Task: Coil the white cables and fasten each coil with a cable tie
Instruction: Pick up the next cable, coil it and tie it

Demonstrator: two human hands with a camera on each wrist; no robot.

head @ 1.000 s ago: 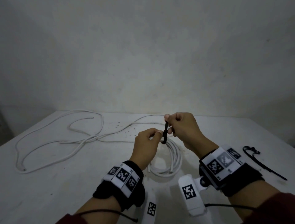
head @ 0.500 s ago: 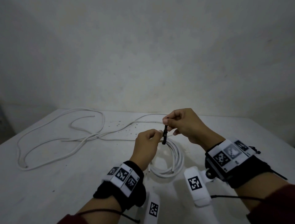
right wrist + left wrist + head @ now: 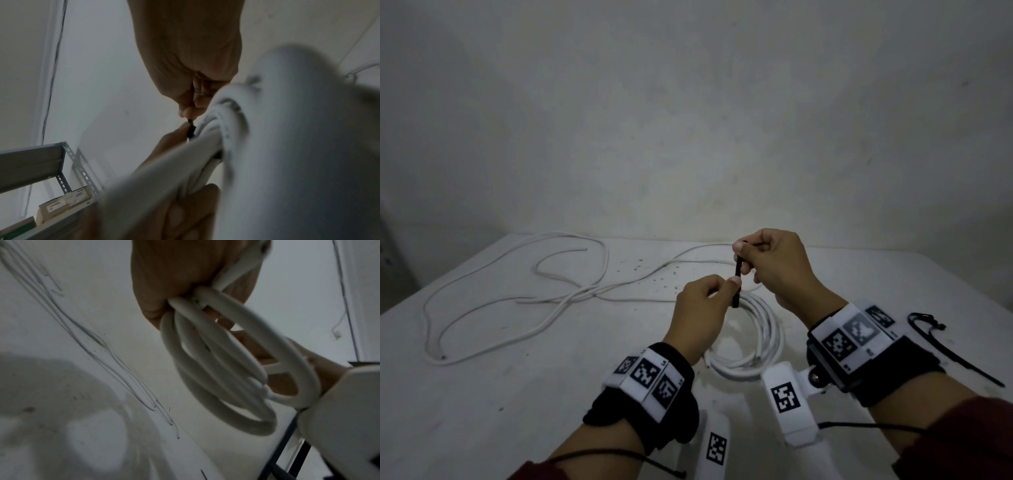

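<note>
A white cable coil hangs just above the table, and my left hand grips its top; in the left wrist view my fingers curl round the bundled loops. A black cable tie stands upright from the coil's top beside my left thumb. My right hand pinches the tie's upper end, above and right of the left hand. In the right wrist view the pinching fingertips hold the tie just over the blurred coil. How the tie wraps the coil is hidden.
A long loose white cable sprawls in loops over the left and far part of the white table. A spare black cable tie lies on the table at the right, behind my right wrist. A plain wall stands close behind.
My right hand has risen and drawn the tie's free end upward, away from the left hand. The left hand has kept hold of the coil in about the same place.
</note>
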